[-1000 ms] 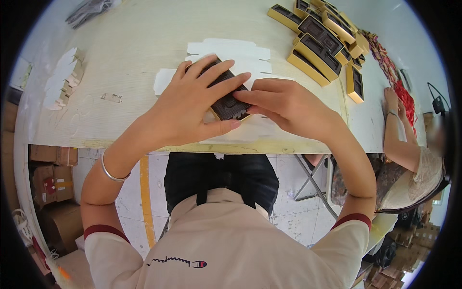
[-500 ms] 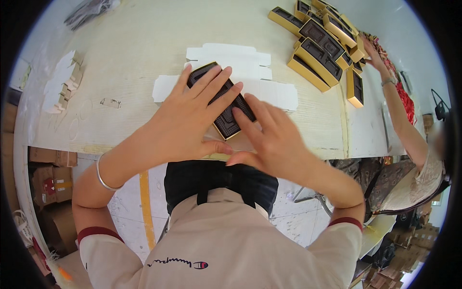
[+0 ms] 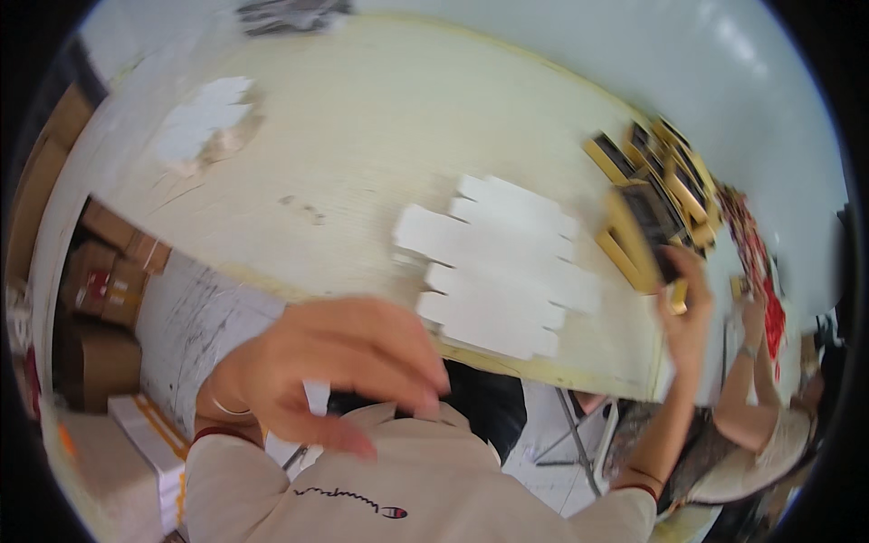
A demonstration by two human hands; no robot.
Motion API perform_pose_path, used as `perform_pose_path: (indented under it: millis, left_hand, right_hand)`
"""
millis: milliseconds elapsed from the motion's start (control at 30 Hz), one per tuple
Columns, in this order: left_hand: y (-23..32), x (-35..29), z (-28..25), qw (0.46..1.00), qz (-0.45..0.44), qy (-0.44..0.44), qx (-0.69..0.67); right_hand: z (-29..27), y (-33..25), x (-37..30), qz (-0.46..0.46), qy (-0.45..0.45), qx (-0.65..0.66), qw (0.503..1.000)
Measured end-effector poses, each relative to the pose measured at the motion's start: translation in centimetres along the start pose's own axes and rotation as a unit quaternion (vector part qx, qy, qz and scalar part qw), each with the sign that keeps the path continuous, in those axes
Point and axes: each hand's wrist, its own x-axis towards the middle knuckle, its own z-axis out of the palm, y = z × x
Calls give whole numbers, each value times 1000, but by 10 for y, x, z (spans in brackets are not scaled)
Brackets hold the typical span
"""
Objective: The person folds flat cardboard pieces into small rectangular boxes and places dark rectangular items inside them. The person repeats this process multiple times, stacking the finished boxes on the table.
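Observation:
At the pile on the right, my right hand [image 3: 685,303] grips the near end of a gold box with a dark moulded insert [image 3: 644,222]; this box is blurred and tilted. Behind it and around it lie several more gold boxes [image 3: 685,181] with dark inserts, heaped together. My left hand [image 3: 344,366] hovers in front of my body over the table's near edge, empty, its fingers loosely bent and apart from the thumb. Between my hands, flat white die-cut card blanks [image 3: 502,262] lie stacked on the table, their tabs pointing to both sides.
A pale table [image 3: 353,163] stretches ahead. White folded card pieces [image 3: 204,122] sit at its left, and a grey plastic bundle [image 3: 294,15] at its far edge. Red shredded filler [image 3: 769,303] is at the right, beside a co-worker's arm [image 3: 749,353]. Cardboard cartons [image 3: 109,285] stand below left.
My hands have parted: the left drew back toward my body, the right went to the pile on the right. The box they held no longer lies on the white blanks. The view has shifted.

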Motion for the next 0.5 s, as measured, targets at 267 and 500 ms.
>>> perform_pose_path:
  millis: [267,500]
  left_hand:
    - [77,15,4,943,225,-52,-239]
    - [109,-3,30,936,274,122,-182]
  right_hand:
    - [-78,176,115,25,72,-371,925]
    - [90,-10,104,-170,-64,-201,963]
